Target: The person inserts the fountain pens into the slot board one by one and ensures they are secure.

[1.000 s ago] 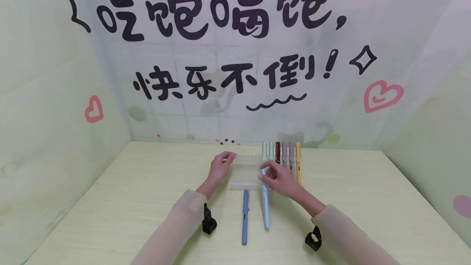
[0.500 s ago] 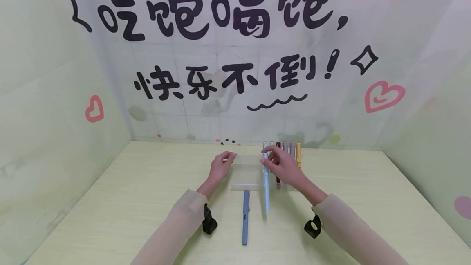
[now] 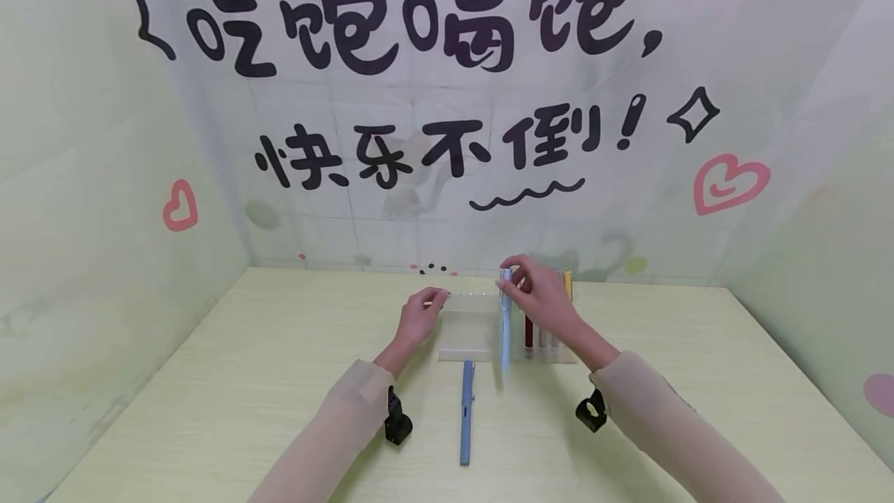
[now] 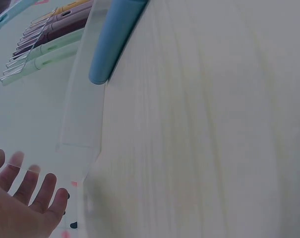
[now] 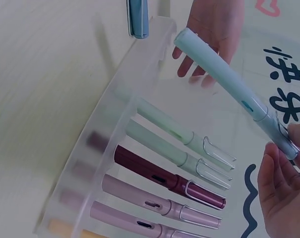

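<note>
My right hand (image 3: 541, 293) pinches a light-blue pen (image 3: 505, 332) by its cap end. The pen hangs nearly upright in front of a clear pen stand (image 3: 464, 354), its lower end in the air. In the right wrist view the light-blue pen (image 5: 224, 77) slants across the stand, with its clip near the fingertips (image 5: 271, 148). At the stand's upper left corner, my left hand (image 3: 419, 313) grips the edge; the left wrist view has its fingers (image 4: 43, 193) partly behind the clear plate. A darker blue pen (image 3: 466, 414) lies on the table before the stand.
Side by side in the stand's right part are two pale green pens (image 5: 164, 144), a dark red pen (image 5: 164, 176), two mauve pens (image 5: 154, 203) and a yellow pen (image 3: 568, 286). A lettered cloth backdrop (image 3: 447, 239) rises behind the wooden table (image 3: 279, 379).
My right hand has raised the light-blue pen up and away from the table, toward the stand's top, and its lower end has risen. The left hand and the darker blue pen stay in place.
</note>
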### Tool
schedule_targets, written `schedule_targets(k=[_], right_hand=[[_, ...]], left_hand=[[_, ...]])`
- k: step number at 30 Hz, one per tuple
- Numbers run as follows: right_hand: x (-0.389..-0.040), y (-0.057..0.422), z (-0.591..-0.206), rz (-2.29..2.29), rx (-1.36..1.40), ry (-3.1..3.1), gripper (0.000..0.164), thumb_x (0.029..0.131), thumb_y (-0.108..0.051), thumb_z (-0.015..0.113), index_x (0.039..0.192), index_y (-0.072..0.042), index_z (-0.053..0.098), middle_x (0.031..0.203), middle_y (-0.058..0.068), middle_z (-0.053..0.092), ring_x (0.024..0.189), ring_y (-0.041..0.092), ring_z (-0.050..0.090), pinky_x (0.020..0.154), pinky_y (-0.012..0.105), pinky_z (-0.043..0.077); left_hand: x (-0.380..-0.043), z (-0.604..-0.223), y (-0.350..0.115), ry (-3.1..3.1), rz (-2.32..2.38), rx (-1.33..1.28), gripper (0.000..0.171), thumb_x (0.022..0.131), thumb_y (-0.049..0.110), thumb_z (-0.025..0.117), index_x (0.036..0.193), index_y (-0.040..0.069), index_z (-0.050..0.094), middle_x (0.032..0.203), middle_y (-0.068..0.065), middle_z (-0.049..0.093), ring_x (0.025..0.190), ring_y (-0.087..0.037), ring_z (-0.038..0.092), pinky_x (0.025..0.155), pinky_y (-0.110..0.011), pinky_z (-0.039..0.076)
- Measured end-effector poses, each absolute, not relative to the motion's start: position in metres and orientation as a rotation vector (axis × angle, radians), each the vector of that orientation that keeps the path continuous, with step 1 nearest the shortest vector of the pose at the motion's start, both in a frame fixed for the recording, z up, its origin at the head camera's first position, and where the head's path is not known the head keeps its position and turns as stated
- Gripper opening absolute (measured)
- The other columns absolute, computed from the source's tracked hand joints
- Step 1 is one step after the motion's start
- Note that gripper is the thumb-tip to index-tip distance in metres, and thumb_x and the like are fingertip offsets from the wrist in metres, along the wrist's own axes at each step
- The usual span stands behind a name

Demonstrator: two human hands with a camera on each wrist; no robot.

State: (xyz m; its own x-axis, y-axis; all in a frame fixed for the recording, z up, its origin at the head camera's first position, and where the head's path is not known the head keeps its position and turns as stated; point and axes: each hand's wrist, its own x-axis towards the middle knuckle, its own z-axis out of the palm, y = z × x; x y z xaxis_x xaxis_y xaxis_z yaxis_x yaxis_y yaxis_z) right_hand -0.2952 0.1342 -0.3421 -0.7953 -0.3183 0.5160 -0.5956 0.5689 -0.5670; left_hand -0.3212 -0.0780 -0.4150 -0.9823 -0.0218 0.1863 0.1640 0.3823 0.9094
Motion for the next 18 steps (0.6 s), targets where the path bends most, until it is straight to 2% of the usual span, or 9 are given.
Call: schedule_targets(k=[10,18], right_hand=[[-0.3018,0.1330,-0.3431,1.059,0.626,-2.385,0.021,0.088,-0.017,0.061,0.105,-0.006,0.058,0.073,0.002,0.059,0.053,0.013,0.047,0.045,0.025,0.039],[-0.3029,0.1320,-0.3481,1.031,0.536,-2.351,0.023,0.087,-0.020,0.063,0.105,-0.007,0.057,0.073,0.002,0.061,0.055,0.014,0.048,0.047,0.027,0.039]], left_hand=[[-0.3211,-0.4147,-0.0781,-2.471,-1.641,-0.123,0.030,0.095,0.024,0.048,0.105,0.000,0.064,0.099,-0.013,0.063,0.094,-0.025,0.057,0.080,-0.037,0.047],[-0.3206,-0.4146,-0.0769,-2.475,-1.630,-0.125,0.029,0.096,0.023,0.048,0.106,0.000,0.063,0.101,-0.013,0.063,0.096,-0.026,0.056,0.079,-0.036,0.048]])
